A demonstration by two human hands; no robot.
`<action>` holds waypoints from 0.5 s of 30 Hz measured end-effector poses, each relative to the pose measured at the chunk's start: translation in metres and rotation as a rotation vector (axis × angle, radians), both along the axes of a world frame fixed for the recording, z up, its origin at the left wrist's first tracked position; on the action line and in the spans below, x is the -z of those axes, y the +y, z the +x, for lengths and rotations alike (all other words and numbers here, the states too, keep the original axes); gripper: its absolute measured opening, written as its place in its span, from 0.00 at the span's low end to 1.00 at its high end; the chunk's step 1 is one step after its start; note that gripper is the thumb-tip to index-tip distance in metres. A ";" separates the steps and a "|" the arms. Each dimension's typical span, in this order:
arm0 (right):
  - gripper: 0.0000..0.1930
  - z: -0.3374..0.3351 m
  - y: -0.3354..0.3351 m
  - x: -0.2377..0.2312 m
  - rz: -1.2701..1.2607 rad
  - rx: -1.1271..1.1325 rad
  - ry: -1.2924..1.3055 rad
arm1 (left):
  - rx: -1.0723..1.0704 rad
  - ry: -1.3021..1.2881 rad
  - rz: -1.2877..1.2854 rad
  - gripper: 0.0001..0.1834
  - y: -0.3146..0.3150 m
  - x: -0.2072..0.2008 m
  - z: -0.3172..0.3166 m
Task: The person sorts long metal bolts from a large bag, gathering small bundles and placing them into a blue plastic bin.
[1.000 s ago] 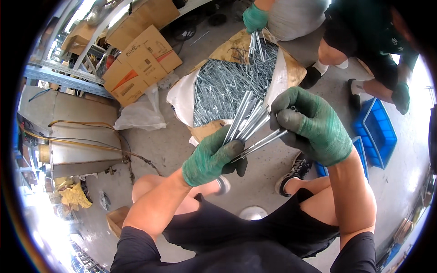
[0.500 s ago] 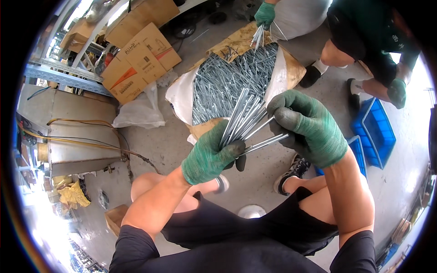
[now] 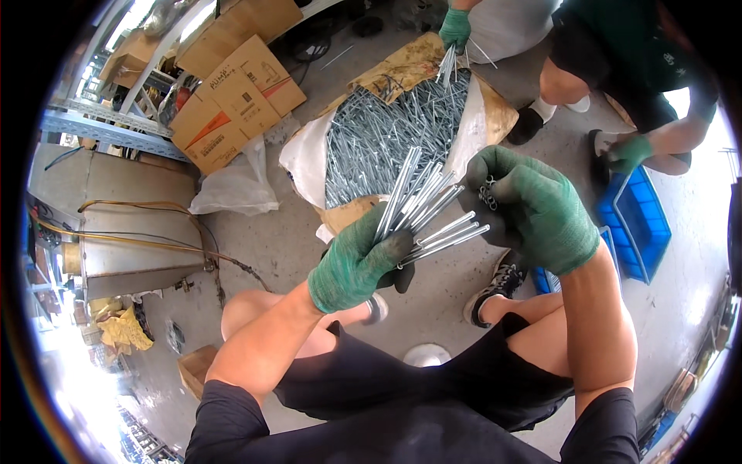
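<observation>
In a green, dark-palmed glove, my left hand (image 3: 359,251) is closed round a fanned bunch of thin silvery metal rods (image 3: 421,197). Their free ends point up and to the right, and the thumb presses across them. My right hand (image 3: 533,205), gloved the same way, is closed just right of the rod ends, apart from them. Between its thumb and fingers show several small round metal ends or rings (image 3: 488,193); I cannot tell which. Beyond both hands, a large heap of similar rods (image 3: 386,135) fills an opened sack (image 3: 305,166) on the floor.
Across the sack, a co-worker's gloved hand (image 3: 455,29) holds rods; their other glove (image 3: 630,153) is near a blue crate (image 3: 645,232). Cardboard boxes (image 3: 232,108) and shelving (image 3: 108,127) stand at left, above a metal cabinet (image 3: 139,224) with hoses. A white sack (image 3: 510,27) stands behind.
My right hand has drawn slightly away from the bunch, and round metal ends now show in its grip. The rods in my left hand fan differently. The co-worker's lower hand has moved left.
</observation>
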State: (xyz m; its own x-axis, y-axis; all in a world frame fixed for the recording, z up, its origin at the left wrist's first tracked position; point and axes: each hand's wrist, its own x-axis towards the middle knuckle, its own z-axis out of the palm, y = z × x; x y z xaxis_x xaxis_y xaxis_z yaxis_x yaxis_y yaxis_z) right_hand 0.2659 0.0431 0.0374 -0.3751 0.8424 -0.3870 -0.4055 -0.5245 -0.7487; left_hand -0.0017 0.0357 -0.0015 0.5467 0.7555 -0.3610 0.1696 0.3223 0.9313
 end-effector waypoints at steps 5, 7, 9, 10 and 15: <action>0.13 0.003 0.001 0.001 0.012 0.016 -0.132 | 0.011 -0.047 0.012 0.20 -0.001 0.008 -0.003; 0.14 0.003 0.001 -0.003 0.027 0.013 -0.177 | 0.029 -0.039 0.049 0.20 0.001 0.006 -0.002; 0.15 0.006 0.001 -0.005 0.082 -0.012 -0.198 | 0.042 -0.024 0.059 0.20 0.001 0.004 -0.001; 0.15 0.006 0.002 -0.004 0.099 -0.026 -0.202 | 0.045 -0.015 0.051 0.20 0.001 0.002 -0.001; 0.15 0.006 0.000 0.000 0.167 -0.040 -0.197 | 0.078 0.054 0.131 0.20 0.002 0.011 -0.003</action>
State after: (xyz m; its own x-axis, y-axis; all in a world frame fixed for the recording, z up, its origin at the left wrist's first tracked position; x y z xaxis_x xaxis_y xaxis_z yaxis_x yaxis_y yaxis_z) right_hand 0.2722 0.0431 0.0369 -0.3403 0.8869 -0.3124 -0.2253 -0.3995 -0.8886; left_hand -0.0049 0.0376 -0.0122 0.5878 0.7542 -0.2927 0.2404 0.1827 0.9533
